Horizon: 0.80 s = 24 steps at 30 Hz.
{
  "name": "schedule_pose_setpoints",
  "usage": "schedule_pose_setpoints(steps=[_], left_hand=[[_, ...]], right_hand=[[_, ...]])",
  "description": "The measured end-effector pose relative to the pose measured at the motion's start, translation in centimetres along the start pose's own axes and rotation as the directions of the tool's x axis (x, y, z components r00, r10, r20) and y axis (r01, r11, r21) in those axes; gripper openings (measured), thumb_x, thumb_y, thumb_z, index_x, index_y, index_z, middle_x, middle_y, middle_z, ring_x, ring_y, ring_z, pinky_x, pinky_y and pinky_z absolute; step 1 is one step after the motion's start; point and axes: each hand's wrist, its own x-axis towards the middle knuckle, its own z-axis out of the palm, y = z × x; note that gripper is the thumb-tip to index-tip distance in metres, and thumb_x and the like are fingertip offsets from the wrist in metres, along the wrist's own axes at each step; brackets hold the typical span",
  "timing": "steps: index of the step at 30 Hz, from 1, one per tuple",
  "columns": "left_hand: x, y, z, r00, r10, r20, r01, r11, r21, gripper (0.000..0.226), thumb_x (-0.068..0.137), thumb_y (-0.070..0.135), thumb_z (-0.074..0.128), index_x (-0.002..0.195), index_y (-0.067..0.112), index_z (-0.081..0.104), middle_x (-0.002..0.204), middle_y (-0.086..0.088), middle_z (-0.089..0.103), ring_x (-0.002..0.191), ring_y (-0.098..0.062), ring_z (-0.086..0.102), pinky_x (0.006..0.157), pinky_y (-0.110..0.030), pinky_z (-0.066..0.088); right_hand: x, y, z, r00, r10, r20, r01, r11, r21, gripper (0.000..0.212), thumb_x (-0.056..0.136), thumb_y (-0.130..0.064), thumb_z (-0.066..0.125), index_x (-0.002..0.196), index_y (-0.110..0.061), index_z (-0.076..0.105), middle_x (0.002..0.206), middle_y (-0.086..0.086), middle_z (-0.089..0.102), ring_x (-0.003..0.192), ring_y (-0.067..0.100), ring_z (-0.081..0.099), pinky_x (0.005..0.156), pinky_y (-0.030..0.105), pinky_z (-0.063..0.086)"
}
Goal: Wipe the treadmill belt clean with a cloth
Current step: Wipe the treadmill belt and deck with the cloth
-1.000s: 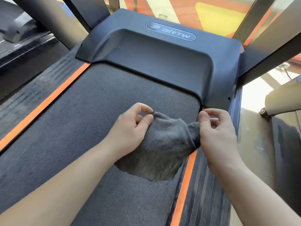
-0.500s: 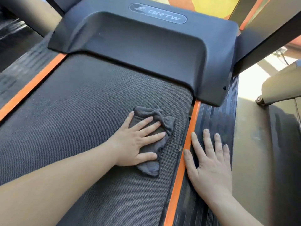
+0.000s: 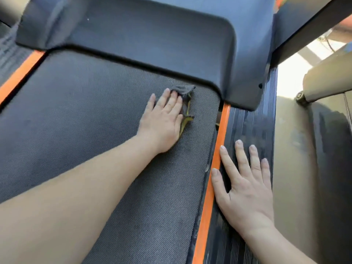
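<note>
The dark grey textured treadmill belt (image 3: 80,119) fills the middle of the head view. A crumpled grey cloth (image 3: 185,96) with a yellowish edge lies on it near the front right corner, just below the motor cover. My left hand (image 3: 163,119) presses flat on the cloth with straight fingers and hides most of it. My right hand (image 3: 245,185) rests flat, fingers spread, on the ribbed black side rail (image 3: 253,126) to the right of the belt.
A dark grey motor cover (image 3: 152,39) overhangs the belt's far end. Orange strips run along the belt's right side (image 3: 215,168) and left side (image 3: 21,71). A dark upright post (image 3: 308,29) rises at the upper right. Tan floor (image 3: 293,168) lies beyond the right rail.
Both hands first pinched the cloth above the belt. My left hand then pressed it flat and has now pushed it forward toward the motor cover; my right hand settled on the side rail.
</note>
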Motion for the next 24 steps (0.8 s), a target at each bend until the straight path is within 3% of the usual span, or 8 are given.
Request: schedule_pose_setpoints(steps=[1,4,6,10,12,15,18,24], left_hand=[[-0.5,1.7,0.4,0.999,0.010,-0.035,-0.012,0.999,-0.046,0.069,0.100,0.043,0.004,0.163,0.017,0.019,0.171,-0.001,0.014,0.159,-0.019,0.002,0.127,-0.047,-0.004],[-4.5,4.7,1.4,0.922,0.385,-0.052,-0.388,0.908,-0.161,0.061,0.103,0.039,0.023,0.155,0.012,0.042,0.162,-0.006,0.039,0.154,-0.022,0.027,0.127,-0.045,0.014],[-3.9,2.9,1.2,0.860,0.508,-0.048,-0.510,0.856,-0.089,0.057,0.104,0.036,0.028,0.154,0.012,0.043,0.160,-0.007,0.042,0.152,-0.022,0.032,0.126,-0.043,0.020],[1.2,0.1,-0.8,0.990,0.138,-0.006,-0.138,0.987,-0.084,0.058,0.110,0.038,0.021,0.162,0.012,0.021,0.170,-0.005,0.020,0.158,-0.018,0.009,0.128,-0.039,0.000],[1.0,1.3,-0.6,0.986,0.165,-0.028,-0.167,0.977,-0.131,0.063,0.108,0.045,0.024,0.162,0.012,0.021,0.171,-0.006,0.013,0.159,-0.020,0.003,0.128,-0.040,-0.002],[-0.2,2.6,-0.4,0.925,0.323,-0.198,-0.341,0.938,-0.060,0.068,0.097,0.051,0.049,0.154,0.016,0.042,0.168,-0.009,0.024,0.154,-0.026,0.024,0.126,-0.048,0.017],[1.8,2.6,-2.0,0.910,0.167,-0.379,-0.218,0.971,-0.096,0.068,0.090,0.058,0.057,0.147,0.021,0.052,0.149,-0.008,0.047,0.130,-0.032,0.045,0.107,-0.048,0.036],[1.8,4.1,0.6,0.960,0.132,-0.246,-0.172,0.973,-0.151,0.051,0.101,0.048,0.042,0.131,0.014,0.066,0.108,-0.009,0.061,0.090,-0.033,0.057,0.071,-0.043,0.055]], right_hand=[[0.0,0.0,0.0,1.000,0.002,-0.007,-0.002,1.000,0.002,0.064,0.099,-0.064,0.033,0.158,-0.040,0.038,0.170,-0.001,0.026,0.160,0.027,0.015,0.128,0.052,0.009],[-0.1,0.1,0.1,1.000,-0.004,-0.020,0.004,1.000,-0.001,0.063,0.099,-0.063,0.033,0.158,-0.040,0.038,0.170,-0.002,0.026,0.160,0.027,0.015,0.128,0.052,0.010],[-0.1,0.1,0.1,0.999,-0.002,-0.032,0.002,1.000,-0.003,0.062,0.099,-0.062,0.033,0.157,-0.040,0.039,0.170,-0.001,0.026,0.159,0.027,0.015,0.128,0.052,0.011],[0.0,0.1,0.3,1.000,0.008,-0.029,-0.008,1.000,-0.005,0.062,0.100,-0.063,0.032,0.157,-0.041,0.038,0.170,-0.001,0.027,0.159,0.027,0.016,0.128,0.053,0.012],[-0.1,0.1,0.3,0.999,-0.001,-0.043,0.001,1.000,-0.008,0.063,0.099,-0.062,0.032,0.157,-0.039,0.039,0.169,-0.001,0.028,0.159,0.028,0.018,0.128,0.053,0.013],[0.0,0.0,0.3,0.998,-0.005,-0.062,0.005,1.000,-0.007,0.062,0.100,-0.061,0.034,0.157,-0.038,0.042,0.169,0.000,0.029,0.158,0.030,0.021,0.127,0.053,0.013],[0.0,0.0,0.4,0.999,0.005,-0.044,-0.005,1.000,0.002,0.061,0.100,-0.061,0.033,0.157,-0.040,0.038,0.170,-0.001,0.027,0.159,0.028,0.017,0.128,0.053,0.012],[0.0,0.2,0.3,0.999,-0.003,-0.037,0.003,1.000,-0.007,0.062,0.100,-0.061,0.033,0.157,-0.039,0.040,0.170,-0.001,0.026,0.159,0.028,0.017,0.128,0.054,0.013]])
